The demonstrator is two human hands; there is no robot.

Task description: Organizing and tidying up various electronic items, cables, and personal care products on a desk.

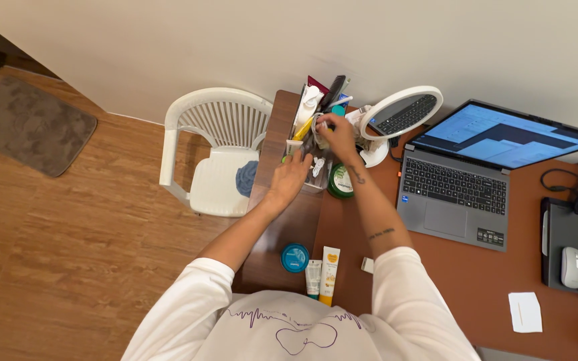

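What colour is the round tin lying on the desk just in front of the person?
The round tin is blue, seen clearly in the head view.

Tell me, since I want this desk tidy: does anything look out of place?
Mildly: a blue cloth lies crumpled on the white plastic chair, and a small white paper sits loose on the desk. Nothing looks spilled.

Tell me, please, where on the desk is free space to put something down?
Bare desk lies between the laptop, the white paper and the right arm. Crowded: the organizer under the left hand and right hand.
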